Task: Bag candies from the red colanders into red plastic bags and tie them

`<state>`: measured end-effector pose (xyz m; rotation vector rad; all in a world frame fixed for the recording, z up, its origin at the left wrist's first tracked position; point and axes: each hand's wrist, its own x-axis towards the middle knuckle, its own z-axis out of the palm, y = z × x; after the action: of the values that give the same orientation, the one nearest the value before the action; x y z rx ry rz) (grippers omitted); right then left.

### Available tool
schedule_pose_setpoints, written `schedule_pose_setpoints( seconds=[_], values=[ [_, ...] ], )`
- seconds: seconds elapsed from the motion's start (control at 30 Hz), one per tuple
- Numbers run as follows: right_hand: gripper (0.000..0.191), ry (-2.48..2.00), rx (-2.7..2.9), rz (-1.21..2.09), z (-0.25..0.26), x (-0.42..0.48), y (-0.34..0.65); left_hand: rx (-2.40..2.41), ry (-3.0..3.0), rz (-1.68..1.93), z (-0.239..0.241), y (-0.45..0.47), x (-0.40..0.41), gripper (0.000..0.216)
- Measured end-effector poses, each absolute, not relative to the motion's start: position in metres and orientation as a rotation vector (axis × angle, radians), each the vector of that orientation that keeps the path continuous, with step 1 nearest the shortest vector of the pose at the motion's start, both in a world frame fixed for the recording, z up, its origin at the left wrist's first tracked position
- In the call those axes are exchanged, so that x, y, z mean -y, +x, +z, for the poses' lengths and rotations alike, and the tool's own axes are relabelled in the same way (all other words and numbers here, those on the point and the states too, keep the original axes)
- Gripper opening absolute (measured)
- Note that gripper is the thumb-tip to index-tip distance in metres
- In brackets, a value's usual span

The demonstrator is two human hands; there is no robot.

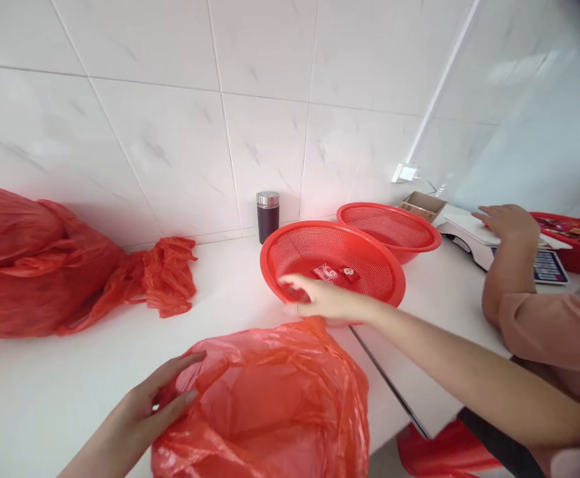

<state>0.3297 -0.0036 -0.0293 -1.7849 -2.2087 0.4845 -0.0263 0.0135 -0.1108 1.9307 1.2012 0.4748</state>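
Observation:
A red plastic bag [280, 398] stands with its mouth wide at the front of the white table, and I see nothing inside it. My left hand [145, 405] grips the left edge of its mouth between thumb and fingers. Behind the bag is a red mesh basket [332, 232] with a few small red packets [325, 272] at its bottom. My right hand [319, 299] reaches over from the right, with its fingers curled over the basket's near rim. Part of that rim is hidden by the hand.
A full red bag [25, 265] lies at left. A dark tumbler [268, 219] stands by the wall, with another red basket [389, 222] and a small cardboard box [422, 204] farther right. A co-worker's arm [511, 259] extends over a white scale [469, 232].

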Motion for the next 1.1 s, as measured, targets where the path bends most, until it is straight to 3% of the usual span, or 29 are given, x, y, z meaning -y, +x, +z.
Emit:
schedule_pose_setpoints(
  seconds=[0.23, 0.57, 0.77, 0.93, 1.03, 1.1],
  values=[
    [0.076, -2.522, 2.014, 0.536, -0.033, -0.074, 0.398, -1.161, 1.810, 0.511, -0.110, -0.026, -0.023, 0.060],
    [0.044, -2.598, 1.830, 0.637, -0.052, -0.091, 0.416, -1.098, 1.799, 0.462, -0.120, -0.027, -0.018, 0.056],
    [0.030, -2.335, 1.731, 0.573, -0.003, -0.091, 0.410, -1.079, 1.735, 0.493, -0.116, -0.029, -0.015, 0.057],
    [0.034, -1.524, 1.929, 0.949, 0.052, -0.035, 0.334, -1.095, 1.722, 0.549, -0.103, -0.024, -0.009, 0.055],
    [0.036, -1.383, 2.175, 1.028, 0.054, 0.012, 0.273, -1.042, 1.649, 0.574, -0.100, -0.023, -0.005, 0.065],
    [0.041, -1.383, 2.354, 0.896, 0.038, 0.034, 0.244, -1.005, 1.632, 0.554, -0.099, -0.024, -0.001, 0.070]
  ],
)
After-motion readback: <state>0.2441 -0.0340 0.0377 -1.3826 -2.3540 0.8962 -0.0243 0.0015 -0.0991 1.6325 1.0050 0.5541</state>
